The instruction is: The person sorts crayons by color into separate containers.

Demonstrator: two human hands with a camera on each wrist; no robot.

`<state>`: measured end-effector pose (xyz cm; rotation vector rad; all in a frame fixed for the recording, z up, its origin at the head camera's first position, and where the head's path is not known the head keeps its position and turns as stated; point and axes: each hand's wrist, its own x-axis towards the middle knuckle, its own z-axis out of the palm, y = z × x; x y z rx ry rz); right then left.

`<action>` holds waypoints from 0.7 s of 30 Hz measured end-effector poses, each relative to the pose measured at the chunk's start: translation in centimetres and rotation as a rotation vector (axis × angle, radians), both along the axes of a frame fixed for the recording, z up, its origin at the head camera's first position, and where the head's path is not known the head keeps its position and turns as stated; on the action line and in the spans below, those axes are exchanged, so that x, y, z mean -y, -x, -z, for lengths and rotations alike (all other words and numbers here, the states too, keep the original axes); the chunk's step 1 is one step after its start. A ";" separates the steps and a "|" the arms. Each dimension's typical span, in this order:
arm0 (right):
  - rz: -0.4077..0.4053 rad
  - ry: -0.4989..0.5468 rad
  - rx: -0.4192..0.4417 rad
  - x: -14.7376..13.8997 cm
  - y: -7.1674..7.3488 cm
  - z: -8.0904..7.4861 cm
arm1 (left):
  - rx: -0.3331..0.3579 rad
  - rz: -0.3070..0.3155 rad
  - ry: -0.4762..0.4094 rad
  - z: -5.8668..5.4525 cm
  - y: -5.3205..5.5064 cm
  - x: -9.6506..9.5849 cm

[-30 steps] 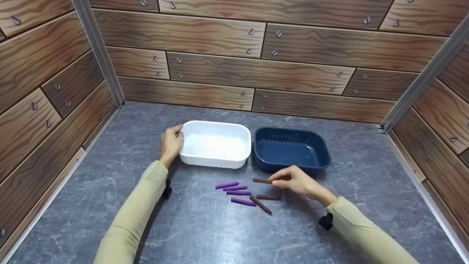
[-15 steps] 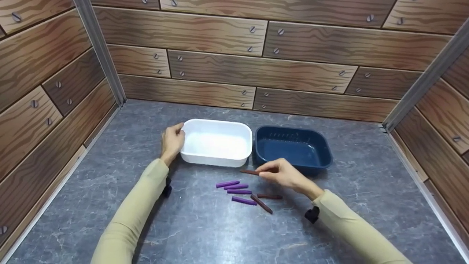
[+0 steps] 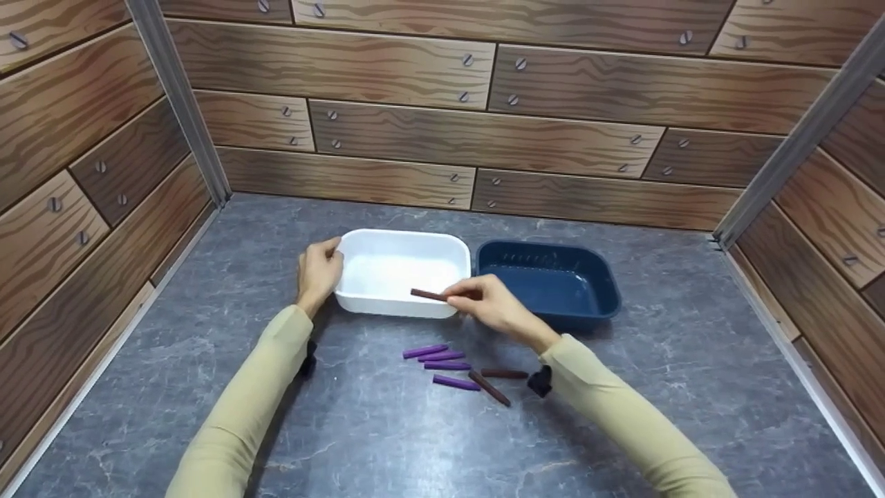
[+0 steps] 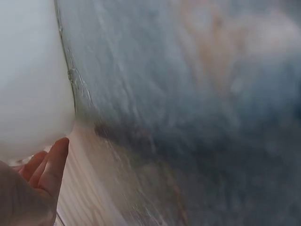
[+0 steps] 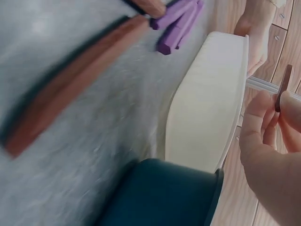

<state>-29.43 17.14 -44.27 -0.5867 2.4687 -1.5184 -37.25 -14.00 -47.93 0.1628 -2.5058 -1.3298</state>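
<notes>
Head view: with the right hand point(image 3: 492, 304), pinches a short dark brown stick point(image 3: 423, 294) above the near right part of a white rounded-rectangular tub point(image 3: 387, 304). With the left hand point(image 3: 319, 273), touches the left end of that tub; cannot tell whether gripping or merely steadying. Just right of the white tub, a navy blue rounded-rectangular tub point(image 3: 539, 280). In front of the white tub, on a grey marble-patterned table point(image 3: 359, 429), four purple sticks point(image 3: 446, 366) and two more brown sticks point(image 3: 505, 374).

Left wrist view: with nearly straight fingers point(image 4: 54, 165), meets the white tub's outside.

Right wrist view: between thumb and fingertips, holds the dark brown stick higher than the white tub's rim.
</notes>
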 end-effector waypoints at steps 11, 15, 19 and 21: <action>0.115 0.040 -0.068 3.3 2.5 0.1 | 0.000 -0.010 0.013 0.0 -0.1 0.3; 0.150 0.064 -0.056 3.9 3.5 0.3 | 0.016 -0.002 -0.068 -0.1 -0.2 0.4; 0.177 0.057 -0.057 4.4 4.2 0.6 | 0.027 0.010 -0.100 0.0 -0.2 0.4; 0.182 0.043 -0.064 4.7 4.5 0.8 | 0.017 0.012 -0.085 0.0 -0.2 0.3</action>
